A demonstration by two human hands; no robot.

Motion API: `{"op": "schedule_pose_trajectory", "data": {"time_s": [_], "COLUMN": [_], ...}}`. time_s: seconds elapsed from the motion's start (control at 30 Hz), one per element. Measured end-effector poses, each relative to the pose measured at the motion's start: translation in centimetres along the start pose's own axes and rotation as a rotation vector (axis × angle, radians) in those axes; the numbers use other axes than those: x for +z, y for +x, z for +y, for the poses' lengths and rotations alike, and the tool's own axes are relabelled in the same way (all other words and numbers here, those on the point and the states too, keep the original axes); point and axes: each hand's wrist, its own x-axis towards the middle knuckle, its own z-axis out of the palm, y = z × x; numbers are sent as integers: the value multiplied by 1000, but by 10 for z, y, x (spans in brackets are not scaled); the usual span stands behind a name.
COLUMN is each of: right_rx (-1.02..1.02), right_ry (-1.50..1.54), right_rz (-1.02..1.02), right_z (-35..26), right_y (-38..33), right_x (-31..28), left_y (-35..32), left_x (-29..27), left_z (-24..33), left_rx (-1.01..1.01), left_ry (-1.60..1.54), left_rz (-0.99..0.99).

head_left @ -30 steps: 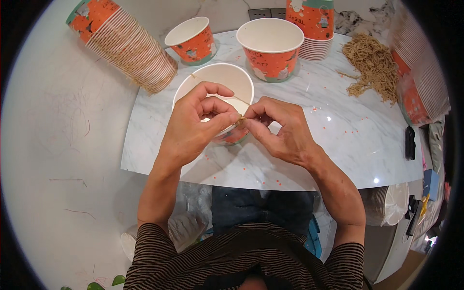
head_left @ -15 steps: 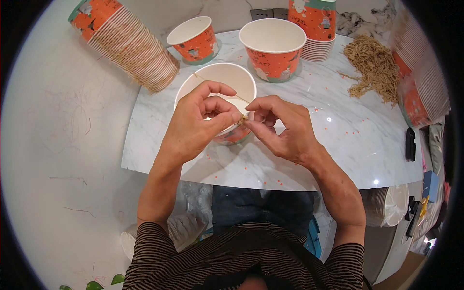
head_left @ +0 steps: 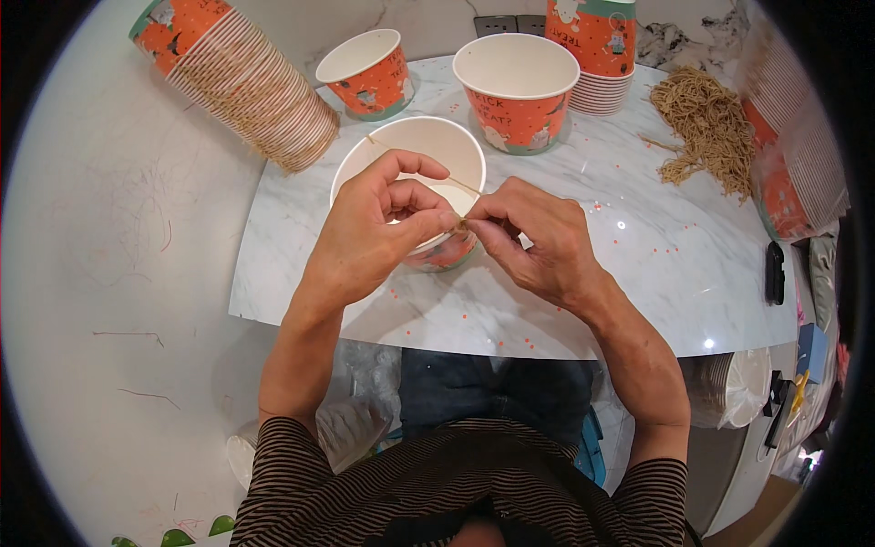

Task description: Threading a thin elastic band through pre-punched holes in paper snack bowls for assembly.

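Right in front of me a white-lined orange paper bucket (head_left: 407,137) stands on the marble-patterned table (head_left: 638,310), its near side partly hidden by my hands. A thin tan twine (head_left: 463,185) runs across its mouth from the far left rim toward my fingers. My left hand (head_left: 360,228) pinches the twine with thumb and fingertip at the bucket's near right rim. My right hand (head_left: 540,239) meets it there, thumb and forefinger closed on the same bit of twine. Whether a knot sits between the fingertips is too small to tell.
Two single paper buckets, one smaller (head_left: 369,82) and one larger (head_left: 518,114), stand behind. A tall leaning stack of buckets (head_left: 251,91) is at left, another stack (head_left: 592,55) at the back. A twine heap (head_left: 700,123), wrapped buckets (head_left: 793,187) and a black object (head_left: 775,273) lie right.
My right hand's fingers have closed in more tightly, and the twine from the far rim shows more between the hands. My left hand has hardly moved.
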Motion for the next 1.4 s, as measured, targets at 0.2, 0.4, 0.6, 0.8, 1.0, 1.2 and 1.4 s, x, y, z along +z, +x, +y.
{"op": "schedule_pose_trajectory", "data": {"time_s": [0.2, 0.4, 0.6, 0.8, 1.0, 1.2, 1.4], "right_rx": [-12, 51, -28, 85, 210, 464, 599], "right_ry": [40, 55, 7, 1, 33, 246, 618], "right_rz": [-48, -140, -140, -128, -26, -124, -163], "right_z": [-1, -4, 1, 1, 5, 5, 2], "right_y": [3, 7, 7, 8, 6, 9, 14], "right_x": [-4, -15, -16, -18, -11, -25, -41], "left_y": [-1, -6, -10, -14, -7, -2, -2], "left_x": [0, -2, -4, -5, -5, -2, 16], "left_z": [-4, -2, -2, -7, -18, -17, -4], "left_rx": [41, 46, 103, 189, 477, 448, 557], "left_ry": [-13, 50, 115, 204, 415, 392, 502], "left_rz": [7, -16, -77, -84, -95, -51, -21]}}
